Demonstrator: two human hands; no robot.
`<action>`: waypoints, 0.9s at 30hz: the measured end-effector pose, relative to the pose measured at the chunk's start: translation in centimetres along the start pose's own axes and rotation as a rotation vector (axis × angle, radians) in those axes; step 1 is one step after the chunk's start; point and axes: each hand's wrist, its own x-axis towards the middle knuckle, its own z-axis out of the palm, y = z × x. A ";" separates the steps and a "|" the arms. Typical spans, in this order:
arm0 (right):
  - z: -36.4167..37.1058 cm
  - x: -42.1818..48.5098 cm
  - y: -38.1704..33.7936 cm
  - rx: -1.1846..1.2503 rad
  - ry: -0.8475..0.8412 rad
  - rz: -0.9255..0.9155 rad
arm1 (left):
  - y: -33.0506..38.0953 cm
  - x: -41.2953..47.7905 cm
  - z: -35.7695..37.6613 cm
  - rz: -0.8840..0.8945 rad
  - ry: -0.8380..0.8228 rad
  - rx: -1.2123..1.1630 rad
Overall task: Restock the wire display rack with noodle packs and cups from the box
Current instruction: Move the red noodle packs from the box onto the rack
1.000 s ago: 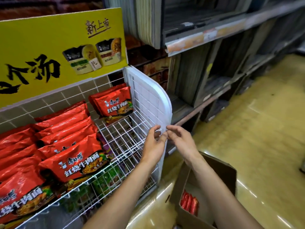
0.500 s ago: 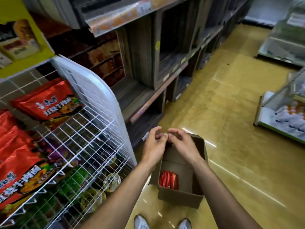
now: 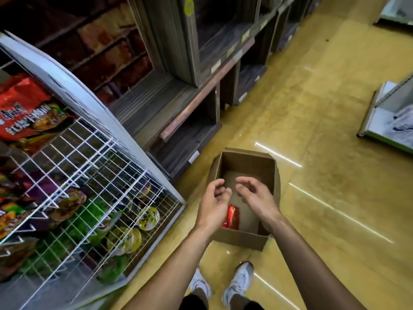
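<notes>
Red noodle packs (image 3: 232, 217) lie at the bottom of the cardboard box (image 3: 240, 240), which stands on the yellow floor (image 3: 324, 153). Above the box's opening hover the left hand (image 3: 213, 203) and the right hand (image 3: 257, 198), side by side, fingers loosely curled and apart, holding nothing. Left of the box stands the wire display rack (image 3: 89, 175), with noodle cups (image 3: 148, 218) on its lower tier.
</notes>
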 end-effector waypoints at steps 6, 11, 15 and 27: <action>-0.8 0.4 3.9 0.009 -0.005 0.040 | -3.0 1.0 2.5 -0.070 0.000 0.066; -1.0 2.1 7.9 0.018 0.015 0.092 | -5.8 4.1 4.3 -0.097 -0.058 0.056; 0.2 4.3 11.9 0.003 0.036 0.128 | -9.8 7.4 5.6 -0.118 -0.106 0.047; 5.4 11.4 29.3 0.034 0.123 0.204 | -25.6 19.3 10.4 -0.212 -0.253 0.068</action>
